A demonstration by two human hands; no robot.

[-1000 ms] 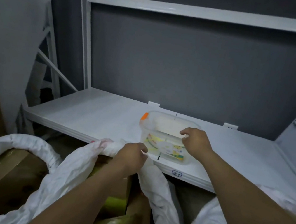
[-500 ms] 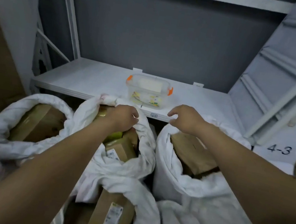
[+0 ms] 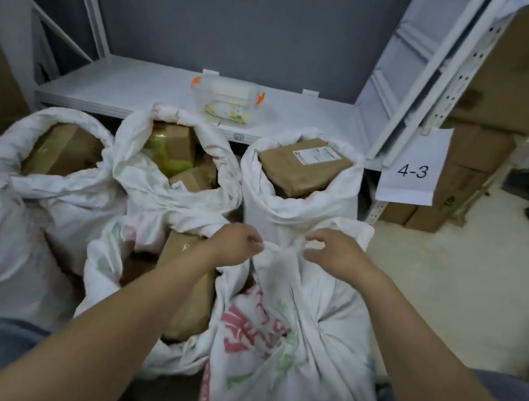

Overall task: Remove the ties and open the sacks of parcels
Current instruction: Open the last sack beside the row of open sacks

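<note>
Printed sack [image 3: 300,362], nearest us in front of three opened sacks [image 3: 289,211], is sitting bunched shut, and we are pinching its neck with left hand [image 3: 237,243] and right hand [image 3: 334,251], fingers curled. Next we are likely needing to work the tie loose; half a second ago both hands were up at rims beside the shelf [image 3: 135,89].

Left hand [image 3: 236,243], right hand [image 3: 334,253]; now at printed sack [image 3: 288,349]

A parcel depot: sacks of parcels [image 3: 296,184] before labelled metal shelving [image 3: 303,120] and stacked cartons [image 3: 501,99].
</note>
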